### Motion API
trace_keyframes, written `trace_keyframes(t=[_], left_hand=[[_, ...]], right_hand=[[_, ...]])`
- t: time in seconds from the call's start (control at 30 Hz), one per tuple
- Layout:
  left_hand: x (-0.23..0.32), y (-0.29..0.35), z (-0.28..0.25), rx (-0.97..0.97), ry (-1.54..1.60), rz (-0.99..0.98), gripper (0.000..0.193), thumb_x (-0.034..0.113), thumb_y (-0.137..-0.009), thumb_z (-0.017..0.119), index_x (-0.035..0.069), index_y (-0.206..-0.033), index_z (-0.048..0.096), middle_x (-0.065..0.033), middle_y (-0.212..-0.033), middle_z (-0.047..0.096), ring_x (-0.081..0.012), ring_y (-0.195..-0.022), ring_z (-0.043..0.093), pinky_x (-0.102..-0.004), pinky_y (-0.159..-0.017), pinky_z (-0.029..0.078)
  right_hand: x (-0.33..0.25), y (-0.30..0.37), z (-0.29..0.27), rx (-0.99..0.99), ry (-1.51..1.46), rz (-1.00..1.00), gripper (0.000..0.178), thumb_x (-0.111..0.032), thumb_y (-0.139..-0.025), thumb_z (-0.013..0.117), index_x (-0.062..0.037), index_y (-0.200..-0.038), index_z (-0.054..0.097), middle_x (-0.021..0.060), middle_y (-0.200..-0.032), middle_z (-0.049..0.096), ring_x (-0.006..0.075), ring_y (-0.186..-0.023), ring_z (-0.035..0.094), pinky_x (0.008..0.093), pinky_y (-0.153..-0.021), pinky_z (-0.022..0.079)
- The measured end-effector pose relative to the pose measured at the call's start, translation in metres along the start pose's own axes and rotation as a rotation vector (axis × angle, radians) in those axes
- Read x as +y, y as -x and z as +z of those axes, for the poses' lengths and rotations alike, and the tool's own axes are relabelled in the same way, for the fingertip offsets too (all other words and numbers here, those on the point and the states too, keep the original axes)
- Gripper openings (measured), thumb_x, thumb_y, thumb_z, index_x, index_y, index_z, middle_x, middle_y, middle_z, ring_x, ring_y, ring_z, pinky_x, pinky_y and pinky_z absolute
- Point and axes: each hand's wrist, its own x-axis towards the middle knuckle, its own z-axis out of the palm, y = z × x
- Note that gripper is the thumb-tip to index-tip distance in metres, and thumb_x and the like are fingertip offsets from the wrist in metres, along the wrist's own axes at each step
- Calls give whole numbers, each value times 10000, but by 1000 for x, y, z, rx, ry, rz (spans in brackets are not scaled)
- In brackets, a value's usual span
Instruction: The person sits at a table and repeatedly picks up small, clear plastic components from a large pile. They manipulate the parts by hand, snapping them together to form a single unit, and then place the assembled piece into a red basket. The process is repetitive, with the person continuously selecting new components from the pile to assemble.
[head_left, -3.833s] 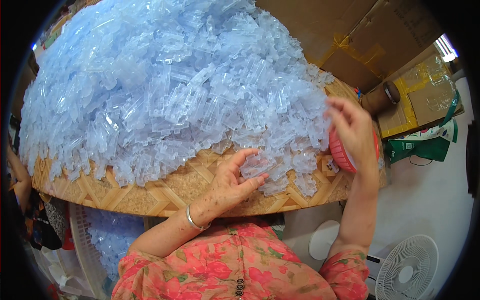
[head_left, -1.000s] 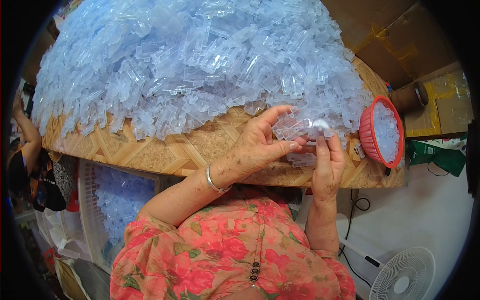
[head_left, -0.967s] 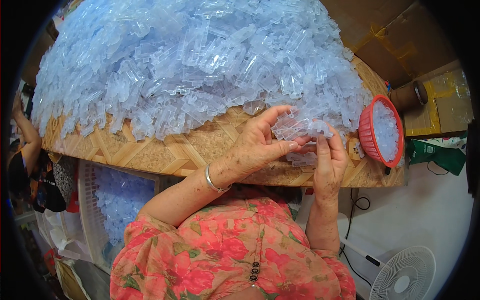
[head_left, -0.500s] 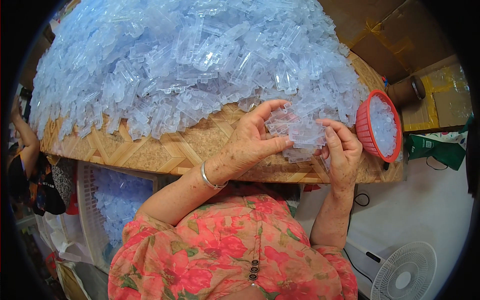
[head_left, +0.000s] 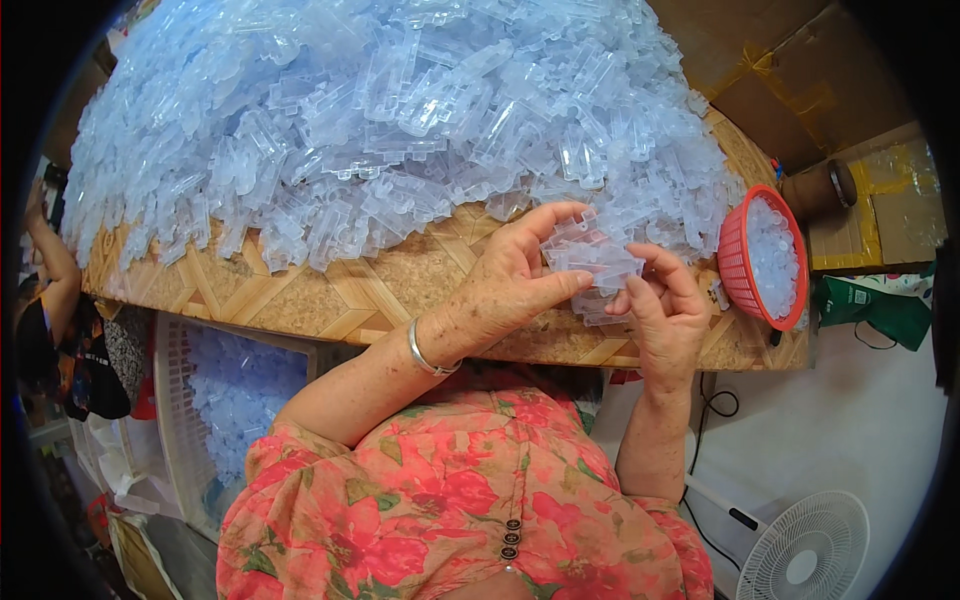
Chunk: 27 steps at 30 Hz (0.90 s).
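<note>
My left hand (head_left: 512,278) is closed on a small bunch of clear plastic pieces (head_left: 600,262), thumb in front and fingers behind. They are flat, rectangular parts with small tabs and notches. At the bunch's right side is my right hand (head_left: 668,318), its thumb and fingers drawn together at the edge of a piece. Which piece those fingertips grip, and how firmly, is hard to make out. Both hands are above the near edge of the wood-patterned table (head_left: 350,300). Beyond them rises a large heap of similar clear pieces (head_left: 400,130).
A red plastic basket (head_left: 737,255) of small clear pieces sits at the table's right edge. Below the table on the left is a pale crate (head_left: 178,410) with more pieces. Cardboard (head_left: 905,230) stands at right, a white fan (head_left: 805,545) below. Another person's arm (head_left: 58,265) shows far left.
My right hand has shifted slightly left and down along the bunch, and its fingers have drawn closer together. The piece it held up in front now lies against the bunch in my left hand.
</note>
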Motion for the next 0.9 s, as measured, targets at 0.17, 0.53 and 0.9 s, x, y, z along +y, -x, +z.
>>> trace_keyframes(t=[0.17, 0.53, 0.9], left_hand=[[0, 0, 1, 11, 74, -5, 626, 49, -923, 694, 2, -1459, 374, -106, -1308, 579, -173, -1218, 581, -316, -1009, 511], [-2, -3, 0, -30, 369, -6, 556, 192, -1028, 570, 6, -1497, 336, -113, -1412, 496, -197, -1289, 516, -364, -1066, 464], [-3, 1, -2, -30, 194, -49, 484, 118, -1037, 530, 37, -1486, 369, -91, -1305, 576, -163, -1143, 611, -351, -1007, 519]], right_hand=[[1, 2, 7, 164, -21, -219, 204, 47, -929, 644, 37, -1133, 625, 39, -899, 627, 81, -706, 626, 243, -678, 575], [8, -5, 35, 27, 782, -719, 382, 38, -732, 819, -69, -1066, 669, 59, -927, 620, 131, -648, 595, 265, -577, 500], [-14, -11, 31, 22, 943, -622, 463, -7, -665, 837, -95, -1086, 664, 94, -1188, 594, 175, -872, 606, 310, -697, 531]])
